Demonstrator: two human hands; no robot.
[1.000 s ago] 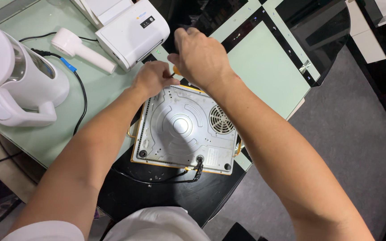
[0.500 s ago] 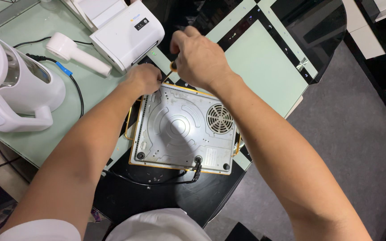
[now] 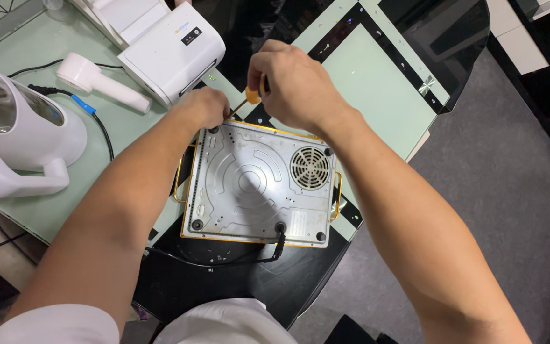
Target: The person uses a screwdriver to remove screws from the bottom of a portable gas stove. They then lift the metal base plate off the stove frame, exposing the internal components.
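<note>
Both bare forearms reach forward, the left hand (image 3: pixel 204 108) curled and the right hand (image 3: pixel 291 86) clenched, nearly touching.

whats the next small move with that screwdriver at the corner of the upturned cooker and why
Probably keep turning the orange-handled screwdriver in place. The right hand grips its handle, and its shaft slants down to the far left corner of the upturned grey metal cooker base, where the left hand steadies it. Whether the screw is out yet is hidden by the hands.

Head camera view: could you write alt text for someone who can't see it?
A right hand holds an orange-handled screwdriver at the far corner of an upturned cooktop, where the left hand rests. White appliances sit to the left.
</note>
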